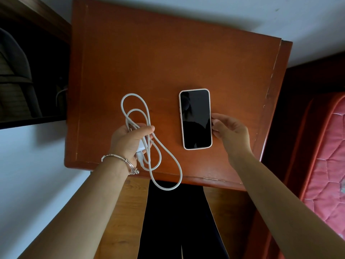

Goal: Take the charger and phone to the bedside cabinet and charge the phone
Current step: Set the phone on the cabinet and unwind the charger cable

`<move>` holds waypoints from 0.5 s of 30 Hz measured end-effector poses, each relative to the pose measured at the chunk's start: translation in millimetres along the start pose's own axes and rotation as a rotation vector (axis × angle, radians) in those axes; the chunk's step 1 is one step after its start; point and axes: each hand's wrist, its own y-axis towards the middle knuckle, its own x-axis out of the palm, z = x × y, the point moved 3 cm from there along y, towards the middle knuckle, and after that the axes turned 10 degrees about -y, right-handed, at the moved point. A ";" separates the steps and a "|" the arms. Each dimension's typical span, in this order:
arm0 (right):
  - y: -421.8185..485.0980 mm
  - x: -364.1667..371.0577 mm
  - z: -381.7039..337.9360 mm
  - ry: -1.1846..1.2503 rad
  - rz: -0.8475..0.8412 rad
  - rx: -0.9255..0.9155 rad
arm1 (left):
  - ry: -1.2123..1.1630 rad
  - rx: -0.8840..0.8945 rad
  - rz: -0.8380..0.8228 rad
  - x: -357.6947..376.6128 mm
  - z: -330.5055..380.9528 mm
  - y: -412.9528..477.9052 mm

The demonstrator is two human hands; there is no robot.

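Observation:
A phone (195, 118) with a dark screen and a pale pink case lies face up on the reddish-brown bedside cabinet (149, 62). My right hand (231, 133) pinches the phone's right edge with thumb and fingertips. My left hand (128, 141), with a bracelet at the wrist, is closed around a white charger plug (139, 146) just left of the phone. The charger's white cable (130, 94) hangs from that hand in loose loops. One loop reaches over the cabinet top and another droops past its front edge.
A red quilted mattress (326, 156) lies to the right of the cabinet. To the left is a dark recess (28, 81) with a thin white cord inside. A white wall (224, 14) runs behind the cabinet. My dark trousers show below the front edge.

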 end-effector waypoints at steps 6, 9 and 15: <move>-19.5 11.1 -19.0 -0.227 0.140 -0.218 | -0.008 -0.002 -0.018 0.6 -1.2 -2.2; -30.3 27.8 -26.9 -0.186 -0.071 -0.232 | -0.025 -0.007 -0.047 3.2 -1.3 -2.6; -47.2 54.3 -34.0 -0.278 -0.616 -0.179 | -0.091 0.023 -0.048 5.5 0.1 -2.8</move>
